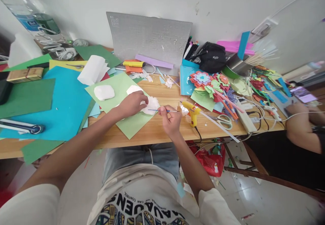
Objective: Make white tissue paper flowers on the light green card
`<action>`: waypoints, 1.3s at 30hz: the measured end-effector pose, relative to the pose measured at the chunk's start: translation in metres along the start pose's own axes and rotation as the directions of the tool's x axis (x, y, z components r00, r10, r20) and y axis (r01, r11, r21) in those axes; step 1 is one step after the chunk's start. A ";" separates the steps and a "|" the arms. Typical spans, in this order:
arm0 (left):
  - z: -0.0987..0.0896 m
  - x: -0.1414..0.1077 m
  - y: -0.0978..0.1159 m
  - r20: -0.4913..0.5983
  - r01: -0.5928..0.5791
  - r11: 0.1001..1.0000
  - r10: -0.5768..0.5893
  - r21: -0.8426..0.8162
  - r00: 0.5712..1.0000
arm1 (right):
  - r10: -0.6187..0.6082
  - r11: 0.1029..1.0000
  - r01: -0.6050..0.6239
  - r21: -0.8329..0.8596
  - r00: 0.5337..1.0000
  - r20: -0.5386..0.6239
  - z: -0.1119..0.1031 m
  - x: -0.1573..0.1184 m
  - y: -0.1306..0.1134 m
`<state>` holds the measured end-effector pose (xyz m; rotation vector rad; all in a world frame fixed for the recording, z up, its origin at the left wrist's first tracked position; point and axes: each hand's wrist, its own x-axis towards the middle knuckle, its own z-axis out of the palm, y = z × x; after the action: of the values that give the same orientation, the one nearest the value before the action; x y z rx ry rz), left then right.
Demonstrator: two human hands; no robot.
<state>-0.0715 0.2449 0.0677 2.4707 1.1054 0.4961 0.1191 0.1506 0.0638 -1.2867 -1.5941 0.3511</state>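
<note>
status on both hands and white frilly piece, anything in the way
Right hand gripping thin blue stick. Left hand at white frilly piece, on light green sheet. Yellow glue gun close by right hand, possible obstruction.

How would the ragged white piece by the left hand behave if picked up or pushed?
The ragged white piece looks thin and papery, so it is probably light and floppy. Its frayed edge suggests it could tear or crease. Lying fairly flat on the light green sheet, it would likely slide rather than roll.
</note>
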 end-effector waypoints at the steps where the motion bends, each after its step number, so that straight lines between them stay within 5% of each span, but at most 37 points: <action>1: 0.000 0.001 -0.001 -0.004 0.008 1.000 -0.008 -0.019 1.000 | -0.005 1.000 0.005 0.006 1.000 0.004 0.002 0.001 0.000; 13: 0.007 0.002 -0.013 -0.014 0.102 0.951 -0.111 -0.291 0.994 | -0.038 0.999 0.038 -0.026 0.999 0.013 0.010 0.007 0.000; 23: 0.009 0.001 -0.017 -0.009 0.093 0.937 -0.102 -0.336 0.995 | -0.067 0.996 0.071 -0.057 0.995 0.075 0.017 0.011 -0.003; 31: 0.007 -0.001 -0.019 0.004 0.102 0.901 -0.110 -0.421 0.994 | -0.130 0.987 0.123 -0.101 0.989 -0.071 -0.014 -0.011 0.002; 35: -0.011 -0.002 -0.010 -0.037 0.148 0.862 -0.189 -0.485 0.981 | -0.249 0.871 0.264 -0.415 0.964 0.091 -0.032 -0.031 0.027; 39: -0.030 0.013 0.004 -0.168 0.150 0.930 -0.216 -0.337 0.962 | -0.151 0.717 0.327 -0.616 0.935 0.322 -0.035 -0.028 0.040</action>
<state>-0.0749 0.2581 0.0976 2.0459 1.2118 0.8146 0.1680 0.1296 0.0356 -1.5672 -2.1960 -0.2744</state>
